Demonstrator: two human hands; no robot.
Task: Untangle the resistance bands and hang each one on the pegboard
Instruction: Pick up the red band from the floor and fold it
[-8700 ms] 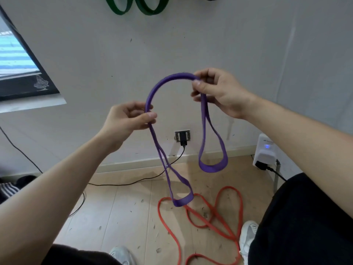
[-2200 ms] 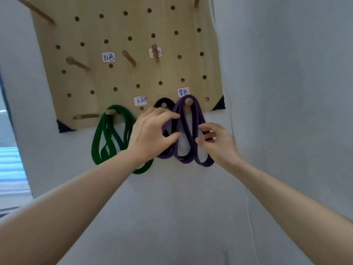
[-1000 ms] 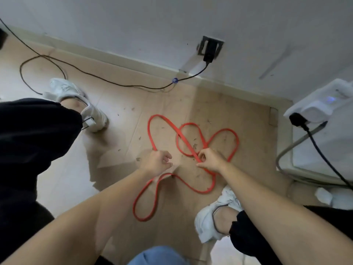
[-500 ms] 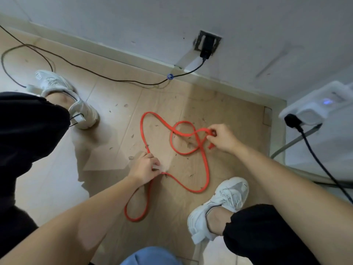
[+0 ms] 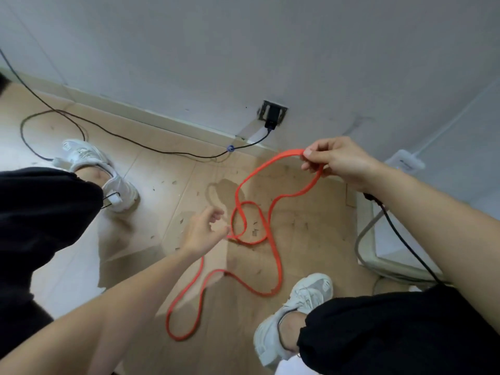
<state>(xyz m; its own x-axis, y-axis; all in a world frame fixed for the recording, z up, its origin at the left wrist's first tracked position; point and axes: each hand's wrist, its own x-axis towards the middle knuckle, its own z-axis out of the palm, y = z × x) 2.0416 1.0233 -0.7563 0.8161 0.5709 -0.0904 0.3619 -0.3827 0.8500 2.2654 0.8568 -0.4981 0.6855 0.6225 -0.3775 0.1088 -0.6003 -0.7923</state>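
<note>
Down left, the left hand is blurred, fingers loosely spread beside the red band — whether they touch is unclear. The band trails twisted on the floor; the right hand pinches its raised loop — the arm hides some.

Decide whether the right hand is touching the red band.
Touching. The head view shows the right hand pinching the red band at its top loop, the strap passing between thumb and fingers with no gap.

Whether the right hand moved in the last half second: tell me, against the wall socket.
Yes. The right hand, pinching the red band, has risen from the floor toward the wall socket and off to its right.
</note>
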